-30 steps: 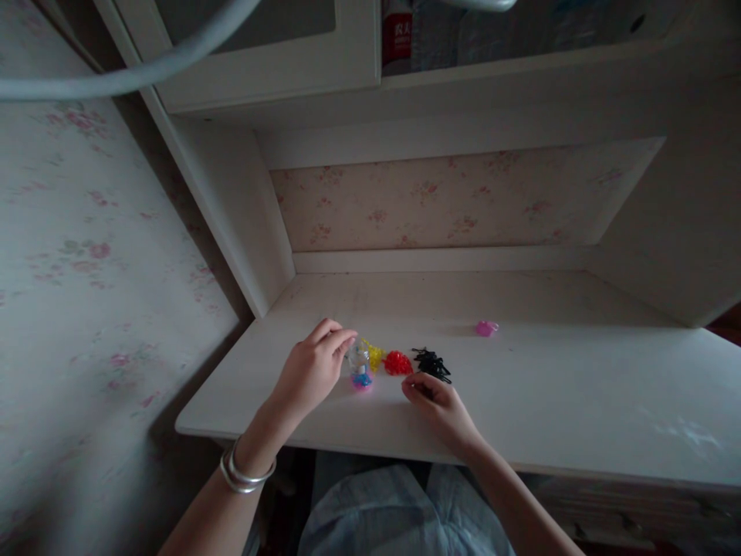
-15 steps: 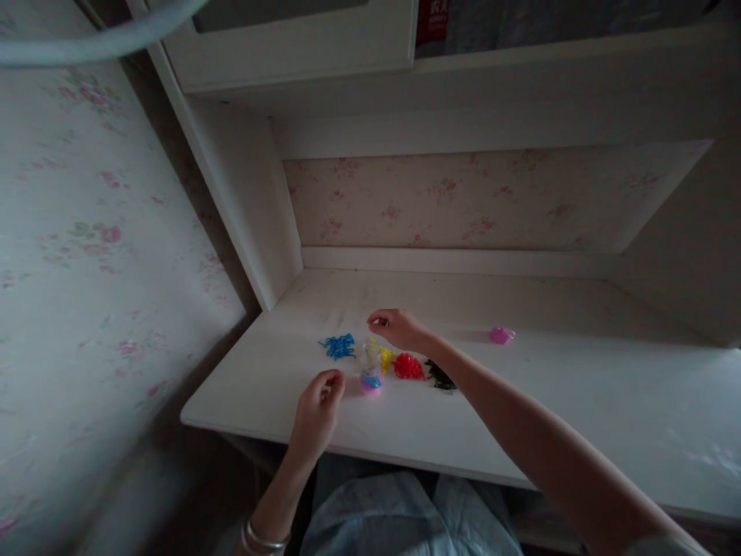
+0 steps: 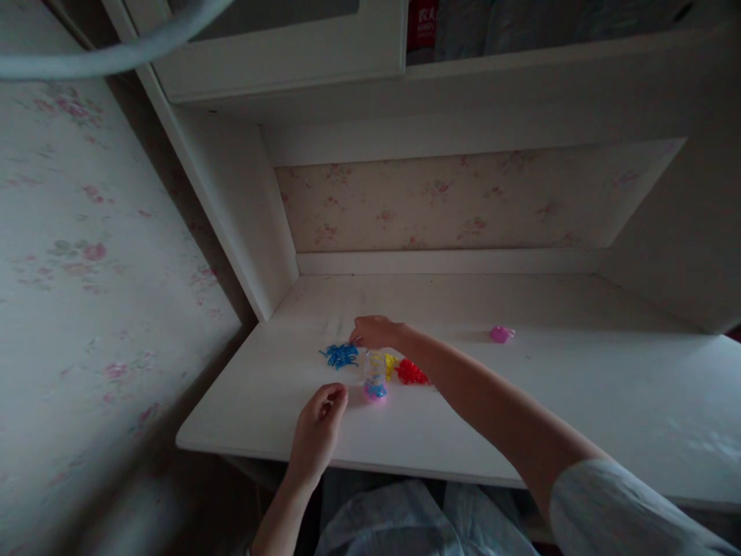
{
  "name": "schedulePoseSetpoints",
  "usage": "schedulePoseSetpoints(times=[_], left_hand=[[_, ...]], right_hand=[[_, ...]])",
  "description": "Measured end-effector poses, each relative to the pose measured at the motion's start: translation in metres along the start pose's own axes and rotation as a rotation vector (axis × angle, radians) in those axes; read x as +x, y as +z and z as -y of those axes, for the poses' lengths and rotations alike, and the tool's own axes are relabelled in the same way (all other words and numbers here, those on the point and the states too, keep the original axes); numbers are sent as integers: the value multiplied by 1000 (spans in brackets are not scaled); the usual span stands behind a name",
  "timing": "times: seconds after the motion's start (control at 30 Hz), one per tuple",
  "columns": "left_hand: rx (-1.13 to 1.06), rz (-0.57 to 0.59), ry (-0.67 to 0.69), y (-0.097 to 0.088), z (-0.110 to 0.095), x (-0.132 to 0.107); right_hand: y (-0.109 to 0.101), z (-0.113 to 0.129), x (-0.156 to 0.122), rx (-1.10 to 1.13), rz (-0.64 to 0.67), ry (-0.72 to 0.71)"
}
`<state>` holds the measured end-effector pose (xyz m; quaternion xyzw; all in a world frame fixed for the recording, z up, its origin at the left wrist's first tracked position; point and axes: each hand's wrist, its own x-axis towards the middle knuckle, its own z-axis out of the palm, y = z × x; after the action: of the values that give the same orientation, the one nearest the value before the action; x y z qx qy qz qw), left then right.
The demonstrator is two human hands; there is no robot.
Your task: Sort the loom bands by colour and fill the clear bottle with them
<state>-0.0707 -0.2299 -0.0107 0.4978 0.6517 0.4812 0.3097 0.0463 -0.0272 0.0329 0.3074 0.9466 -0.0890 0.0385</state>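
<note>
On the white desktop, a small clear jar with a pink base stands upright, some blue pieces inside at its bottom. Left of it lies a loose pile of thin blue strands. My right hand reaches in behind the jar, fingers pointing down and drawn together at the pile's right edge; whatever sits between the fingertips is hidden. My left hand is near the jar's left side, apart from it, thumb and fingers curled together with nothing visible in them. Yellow pieces and a red pile lie right of the jar.
A small pink object lies farther right on the white desk. Cabinet panels rise at the left and back, with a shelf overhead. A pale curved tube crosses the upper left. My right forearm passes over the desk.
My right hand has moved down and left to the blue strands. The black pile seen earlier is now hidden behind my right arm. My left hand stays nearly still, and the view has shifted slightly.
</note>
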Motion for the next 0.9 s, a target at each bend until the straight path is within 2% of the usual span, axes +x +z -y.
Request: schedulePoseSetpoints(times=[0.33, 0.63, 0.9], left_hand=[[22, 29, 40, 1, -3, -1], [24, 23, 50, 2, -3, -1], [16, 18, 29, 6, -5, 0]], right_hand=[[11, -10, -6, -4, -76, 16], [7, -23, -15, 59, -218, 6], [11, -24, -25, 72, -274, 35]])
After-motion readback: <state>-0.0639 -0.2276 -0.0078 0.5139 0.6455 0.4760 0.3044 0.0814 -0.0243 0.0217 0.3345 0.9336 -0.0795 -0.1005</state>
